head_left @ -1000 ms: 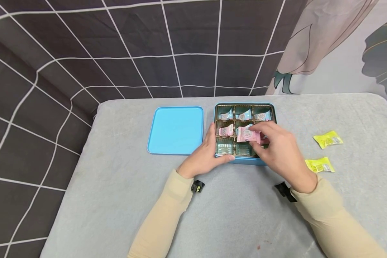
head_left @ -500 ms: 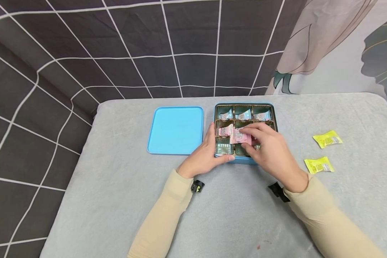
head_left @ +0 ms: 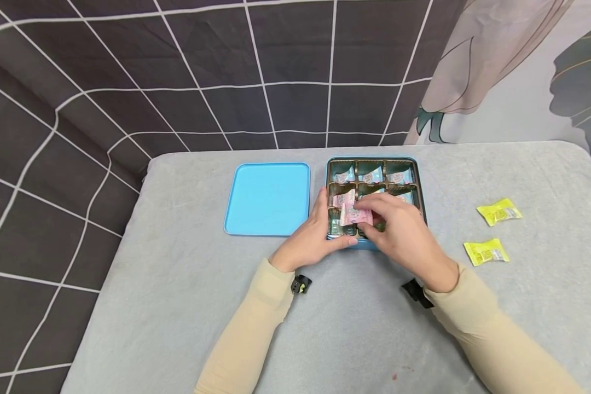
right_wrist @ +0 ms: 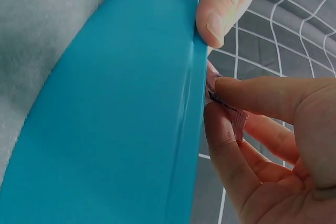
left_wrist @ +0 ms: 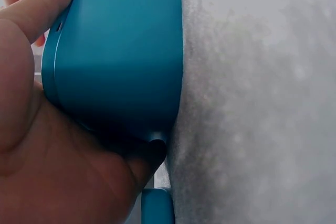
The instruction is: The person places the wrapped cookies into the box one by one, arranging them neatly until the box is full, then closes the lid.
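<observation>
In the head view a pink-wrapped candy (head_left: 355, 215) is pinched between thumb and fingers of my right hand (head_left: 401, 227), over the front-left part of the blue box (head_left: 366, 245). The right wrist view shows the pink wrapper (right_wrist: 240, 124) between the fingertips, beside the box rim. My left hand (head_left: 307, 239) holds the box's front-left corner, thumb along the front and fingers along the left side. A dark divided insert fills the box. Blue-wrapped candies (head_left: 372, 175) sit in the back row, and a pink one (head_left: 343, 198) in the middle-left compartment. My right hand hides some front compartments.
A flat blue lid (head_left: 267, 199) lies left of the box. Two yellow-wrapped candies, a farther one (head_left: 499, 212) and a nearer one (head_left: 486, 252), lie to the right on the grey cloth (head_left: 177, 306). A dark grid curtain (head_left: 295, 60) hangs behind the table.
My right hand has moved left and slightly nearer with the pink candy, from over the middle compartments toward the front-left one. The left hand stays at the box corner.
</observation>
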A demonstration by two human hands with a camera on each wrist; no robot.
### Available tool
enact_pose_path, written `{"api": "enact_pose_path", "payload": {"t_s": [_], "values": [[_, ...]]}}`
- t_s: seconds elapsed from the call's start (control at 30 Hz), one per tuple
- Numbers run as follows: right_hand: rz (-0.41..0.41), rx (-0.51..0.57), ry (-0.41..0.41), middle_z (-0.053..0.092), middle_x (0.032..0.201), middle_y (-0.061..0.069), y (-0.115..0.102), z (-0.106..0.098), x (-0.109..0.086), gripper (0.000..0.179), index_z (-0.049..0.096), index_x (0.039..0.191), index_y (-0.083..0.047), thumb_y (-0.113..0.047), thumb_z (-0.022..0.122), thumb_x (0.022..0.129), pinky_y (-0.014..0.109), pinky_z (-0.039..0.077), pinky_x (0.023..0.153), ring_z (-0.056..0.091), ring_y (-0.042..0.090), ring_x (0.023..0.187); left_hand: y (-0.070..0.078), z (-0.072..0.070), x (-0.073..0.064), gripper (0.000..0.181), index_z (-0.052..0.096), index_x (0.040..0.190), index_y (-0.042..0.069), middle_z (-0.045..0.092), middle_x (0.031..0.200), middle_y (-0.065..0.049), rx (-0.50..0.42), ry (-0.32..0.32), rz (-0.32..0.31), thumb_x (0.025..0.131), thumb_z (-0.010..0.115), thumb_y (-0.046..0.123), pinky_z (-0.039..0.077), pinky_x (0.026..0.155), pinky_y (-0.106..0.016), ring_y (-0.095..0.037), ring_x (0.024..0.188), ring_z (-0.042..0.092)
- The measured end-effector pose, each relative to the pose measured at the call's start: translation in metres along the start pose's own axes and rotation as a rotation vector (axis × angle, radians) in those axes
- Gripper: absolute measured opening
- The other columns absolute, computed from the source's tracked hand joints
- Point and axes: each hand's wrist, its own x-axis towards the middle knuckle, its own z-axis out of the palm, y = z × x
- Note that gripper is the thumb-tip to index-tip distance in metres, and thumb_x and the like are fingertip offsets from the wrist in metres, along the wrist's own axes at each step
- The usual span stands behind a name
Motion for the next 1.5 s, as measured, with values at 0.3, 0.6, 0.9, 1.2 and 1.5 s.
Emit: {"api": "enact_pose_path", "payload": {"t_s": [0.3, 0.6, 0.9, 1.2, 1.5], "values": [[0.023, 0.006, -0.048, 0.071, 0.114, 0.009, -0.004, 0.005, 0.002, 0.032, 0.076, 0.112, -0.002, 0.002, 0.08, 0.081, 0.037, 0.053, 0.07, 0.065, 0.017, 0.081, -0.002, 0.001, 0.001, 0.118, -0.02, 0.157, 0.006, -0.02, 0.166, -0.011, -0.014, 0.002, 0.004, 0.093, 0.067, 0.053, 0.016, 0.122, -0.037, -0.014, 0.152, -0.008], [0.022, 0.015, -0.07, 0.07, 0.117, 0.01, -0.005, 0.008, 0.004, 0.031, 0.075, 0.113, 0.0, 0.001, 0.078, 0.082, 0.041, 0.054, 0.078, 0.067, 0.023, 0.093, -0.001, 0.0, 0.001, 0.118, -0.02, 0.157, 0.006, -0.02, 0.166, -0.012, -0.015, -0.006, 0.003, 0.093, 0.067, 0.053, 0.016, 0.122, -0.039, -0.016, 0.152, -0.007], [0.014, 0.015, -0.112, 0.07, 0.115, 0.008, -0.005, 0.011, 0.007, 0.029, 0.075, 0.112, -0.001, 0.001, 0.077, 0.083, 0.037, 0.052, 0.073, 0.063, 0.017, 0.083, -0.002, 0.0, 0.001, 0.119, -0.021, 0.157, 0.006, -0.02, 0.166, -0.012, -0.013, -0.006, 0.007, 0.093, 0.068, 0.052, 0.016, 0.122, -0.039, -0.015, 0.152, -0.008], [-0.008, -0.001, -0.179, 0.07, 0.116, 0.011, -0.006, 0.01, 0.011, 0.029, 0.074, 0.115, 0.001, -0.003, 0.076, 0.087, 0.04, 0.053, 0.078, 0.065, 0.022, 0.092, -0.002, 0.0, 0.0, 0.121, -0.021, 0.157, 0.006, -0.02, 0.166, -0.01, -0.007, -0.001, 0.011, 0.091, 0.069, 0.054, 0.017, 0.122, -0.04, -0.016, 0.152, -0.007], [-0.03, 0.002, -0.211, 0.069, 0.12, 0.014, -0.005, 0.011, 0.016, 0.029, 0.072, 0.117, 0.004, -0.005, 0.075, 0.089, 0.045, 0.053, 0.09, 0.066, 0.028, 0.107, -0.003, -0.001, 0.001, 0.12, -0.022, 0.157, 0.007, -0.021, 0.166, -0.011, -0.003, -0.013, 0.021, 0.092, 0.068, 0.053, 0.017, 0.122, -0.04, -0.015, 0.152, -0.008]]}}
